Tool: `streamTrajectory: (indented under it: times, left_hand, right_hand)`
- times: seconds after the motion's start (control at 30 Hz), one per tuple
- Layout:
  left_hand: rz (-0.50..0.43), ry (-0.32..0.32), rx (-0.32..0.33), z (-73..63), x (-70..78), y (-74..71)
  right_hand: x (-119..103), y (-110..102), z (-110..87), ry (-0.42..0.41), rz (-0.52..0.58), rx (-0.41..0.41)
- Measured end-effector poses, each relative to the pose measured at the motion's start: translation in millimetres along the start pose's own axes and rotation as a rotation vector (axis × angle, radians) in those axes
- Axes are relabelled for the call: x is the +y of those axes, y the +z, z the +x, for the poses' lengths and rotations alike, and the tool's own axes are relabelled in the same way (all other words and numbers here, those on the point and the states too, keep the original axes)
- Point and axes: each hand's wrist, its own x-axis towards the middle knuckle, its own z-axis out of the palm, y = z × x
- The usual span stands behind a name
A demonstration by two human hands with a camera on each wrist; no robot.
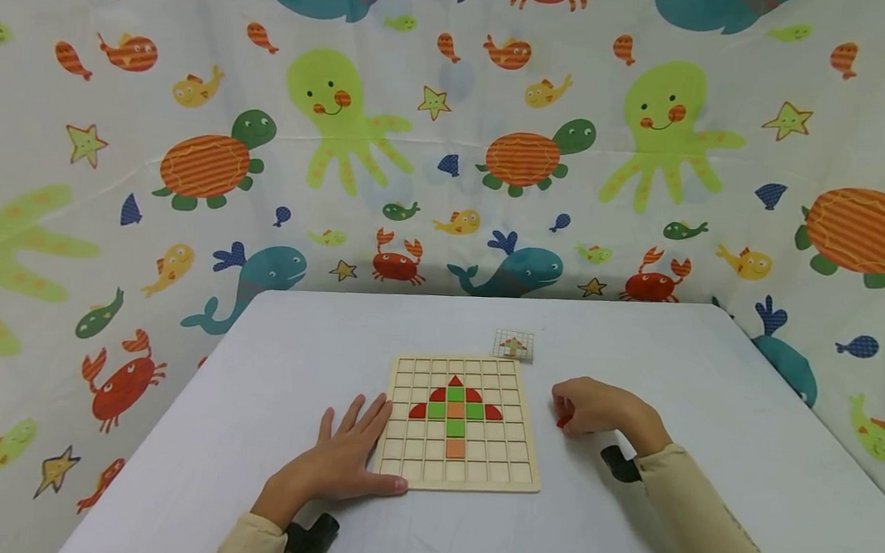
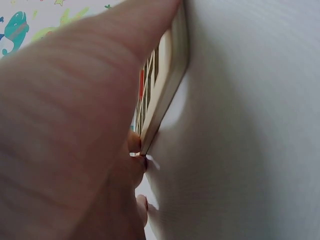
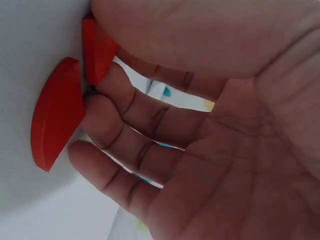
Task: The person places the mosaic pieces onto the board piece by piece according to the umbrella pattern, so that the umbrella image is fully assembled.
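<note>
A square wooden grid board (image 1: pixel 496 471) lies on the table, with red, green and orange tiles in an arrow-like pattern in its cells. My left hand (image 1: pixel 343 459) is spread flat at its left side, fingertips at the left edge and thumb along the near-left corner. To the right of the board, my right hand (image 1: pixel 601 410) is low over the table with bent fingers. In the right wrist view its thumb and fingertips pinch a red tile (image 3: pixel 97 52), partly hidden by the thumb. Beside the fingertips is a second red tile (image 3: pixel 57 115) with a curved edge.
Behind the board's far right corner lies a small card (image 1: pixel 514 345) printed with a similar grid pattern. The white table (image 1: pixel 319 337) ends at a curtain (image 1: pixel 431 201) with sea animals on it. A dark wrist camera (image 1: pixel 312 537) sits at the left wrist.
</note>
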Motion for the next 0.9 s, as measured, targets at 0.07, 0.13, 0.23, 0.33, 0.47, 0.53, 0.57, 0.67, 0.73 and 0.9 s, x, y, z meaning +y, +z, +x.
streamTrajectory:
  times: [0.07, 0.13, 0.23, 0.33, 0.47, 0.53, 0.57, 0.67, 0.73, 0.9]
  left_hand:
    - [0.004, -0.001, -0.003, -0.2, 0.1, 0.0]
    - [0.004, -0.004, -0.008, -0.7, 0.1, 0.0]
    - [0.003, -0.005, -0.010, -1.4, 0.1, 0.0]
    - [0.000, -0.004, -0.011, -1.3, -0.2, 0.6]
    - [0.003, 0.000, -0.009, -0.3, -0.7, 1.8]
    - [0.004, 0.002, -0.008, 0.0, -0.5, 2.0]
    - [0.002, 0.003, -0.006, 0.0, -0.3, 1.6]
    - [0.000, 0.005, -0.001, -0.5, 1.3, 0.0]
    - [-0.002, 0.006, 0.001, -1.1, 2.4, -1.3]
    - [0.000, 0.004, 0.001, -1.9, 3.0, -1.9]
  right_hand:
    - [-0.6, 0.4, 0.2, 0.004, 0.010, -0.001]
    - [-0.9, 1.1, 0.6, 0.005, 0.025, -0.001]
    - [-1.2, 1.9, 0.9, -0.008, 0.047, 0.009]
    - [-0.9, 2.7, 1.1, -0.043, 0.060, 0.035]
    - [1.2, 3.2, 2.9, -0.134, 0.060, 0.103]
    - [2.4, 2.4, 4.4, -0.202, 0.059, 0.148]
    - [2.8, 1.8, 5.4, -0.235, 0.061, 0.171]
    - [2.7, -0.9, 7.6, -0.318, 0.077, 0.225]
    - [-0.2, -2.3, 7.6, -0.351, 0.092, 0.248]
    - [-15.8, -4.3, 2.2, -0.350, 0.157, 0.265]
